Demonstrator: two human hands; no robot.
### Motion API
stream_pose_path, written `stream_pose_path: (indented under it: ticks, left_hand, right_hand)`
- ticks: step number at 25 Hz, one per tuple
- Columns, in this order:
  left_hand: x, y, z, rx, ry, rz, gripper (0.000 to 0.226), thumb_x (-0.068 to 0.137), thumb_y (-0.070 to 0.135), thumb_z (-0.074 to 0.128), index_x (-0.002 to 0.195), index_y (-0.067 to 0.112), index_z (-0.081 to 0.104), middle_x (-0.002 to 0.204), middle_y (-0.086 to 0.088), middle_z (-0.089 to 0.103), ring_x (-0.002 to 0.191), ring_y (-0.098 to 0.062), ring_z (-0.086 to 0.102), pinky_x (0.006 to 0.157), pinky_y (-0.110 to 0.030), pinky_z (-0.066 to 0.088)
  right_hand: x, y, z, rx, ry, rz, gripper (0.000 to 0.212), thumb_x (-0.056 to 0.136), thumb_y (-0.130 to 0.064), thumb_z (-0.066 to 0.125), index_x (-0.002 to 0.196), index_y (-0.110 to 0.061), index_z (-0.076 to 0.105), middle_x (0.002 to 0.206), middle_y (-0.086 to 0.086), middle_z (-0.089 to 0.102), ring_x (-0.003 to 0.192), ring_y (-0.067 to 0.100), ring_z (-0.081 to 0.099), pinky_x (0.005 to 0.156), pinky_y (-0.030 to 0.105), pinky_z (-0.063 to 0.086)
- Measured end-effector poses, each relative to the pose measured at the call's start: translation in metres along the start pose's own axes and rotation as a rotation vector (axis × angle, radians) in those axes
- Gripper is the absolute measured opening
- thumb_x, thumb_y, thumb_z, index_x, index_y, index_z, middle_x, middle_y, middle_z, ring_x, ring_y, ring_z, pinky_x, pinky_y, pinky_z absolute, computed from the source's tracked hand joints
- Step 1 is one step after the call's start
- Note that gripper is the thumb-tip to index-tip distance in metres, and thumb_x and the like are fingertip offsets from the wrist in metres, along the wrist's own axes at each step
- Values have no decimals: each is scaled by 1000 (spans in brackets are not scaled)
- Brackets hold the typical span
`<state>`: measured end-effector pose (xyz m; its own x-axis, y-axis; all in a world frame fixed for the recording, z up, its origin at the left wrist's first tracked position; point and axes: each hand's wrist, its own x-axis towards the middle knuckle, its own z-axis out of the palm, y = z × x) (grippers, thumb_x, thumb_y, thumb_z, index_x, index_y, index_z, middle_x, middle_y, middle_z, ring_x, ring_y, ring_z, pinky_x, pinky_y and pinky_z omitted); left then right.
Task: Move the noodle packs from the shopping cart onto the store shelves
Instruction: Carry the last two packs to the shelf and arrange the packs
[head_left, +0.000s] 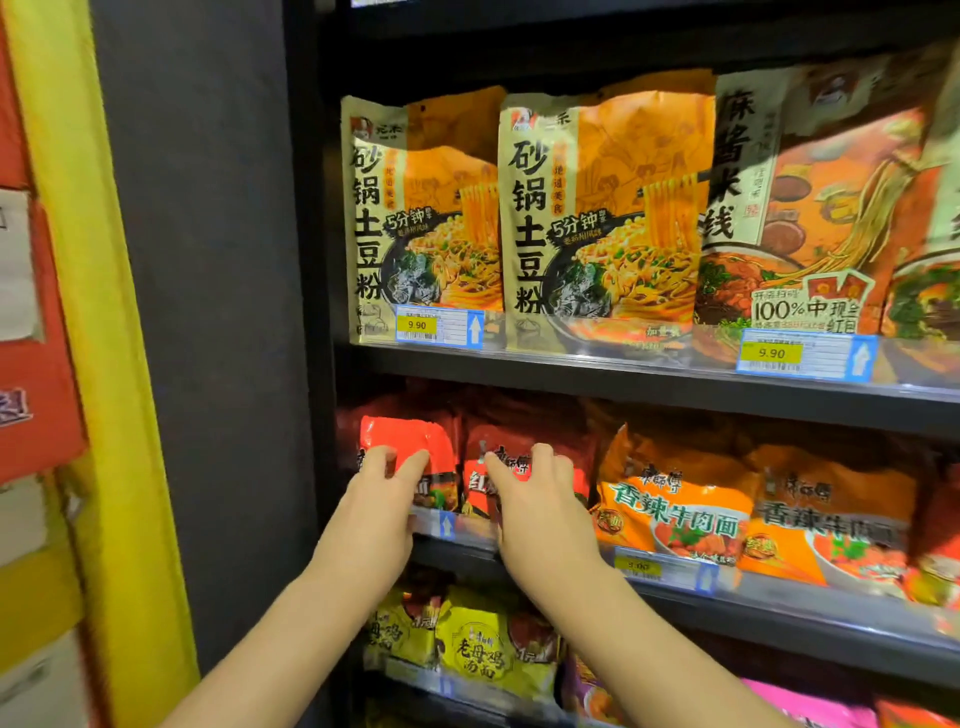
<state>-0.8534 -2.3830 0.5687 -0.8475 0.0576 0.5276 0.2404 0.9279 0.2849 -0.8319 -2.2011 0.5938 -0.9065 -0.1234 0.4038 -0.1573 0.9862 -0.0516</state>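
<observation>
Two red noodle packs stand side by side at the left end of the middle shelf (779, 608). My left hand (382, 493) reaches up to the leftmost red pack (410, 439), thumb and fingers spread around its lower front. My right hand (540, 501) rests on the second red pack (519, 449), thumb on its left side and fingers curled over its front. Both packs sit inside the shelf behind the clear front rail. The shopping cart is out of view.
Orange noodle packs (675, 509) fill the middle shelf to the right. Tall orange-and-beige bags (597, 218) stand on the upper shelf (571, 374) with yellow 9.90 price tags. Yellow packs (483, 649) lie on the shelf below. A dark side panel (208, 312) and a yellow post (98, 312) stand left.
</observation>
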Motion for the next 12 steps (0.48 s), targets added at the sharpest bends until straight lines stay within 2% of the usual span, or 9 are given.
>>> stream_pose_path:
  ticks: [3, 7, 9, 12]
  left_hand:
    - [9, -1, 4, -30, 35, 6, 69, 87, -4, 57, 143, 33, 38, 139, 1, 33, 92, -28, 61, 76, -36, 53]
    - [20, -6, 10, -42, 50, 15, 66, 85, -6, 61, 132, 34, 37, 132, 2, 33, 79, -28, 65, 69, -42, 57]
    - [23, -7, 13, -49, 67, 29, 61, 84, -4, 66, 128, 31, 42, 130, 0, 36, 78, -24, 63, 66, -35, 56]
    - [24, -4, 16, -36, 80, 47, 58, 81, -2, 72, 124, 26, 46, 124, -2, 39, 94, -22, 56, 67, -25, 47]
  right_hand:
    - [14, -5, 0, -36, -15, 65, 78, 90, -7, 67, 154, -28, 29, 146, 15, 22, 134, 38, 27, 84, 34, 52]
    - [25, -6, 2, -63, -9, 107, 67, 92, -9, 67, 150, -27, 37, 147, 16, 22, 134, 40, 26, 85, 34, 52]
    - [26, -6, 7, -74, 1, 116, 64, 93, -6, 64, 148, -26, 39, 147, 16, 22, 135, 40, 26, 82, 34, 53]
    - [26, -6, 12, -73, 22, 112, 62, 93, -5, 64, 147, -25, 39, 147, 16, 23, 135, 40, 26, 80, 34, 53]
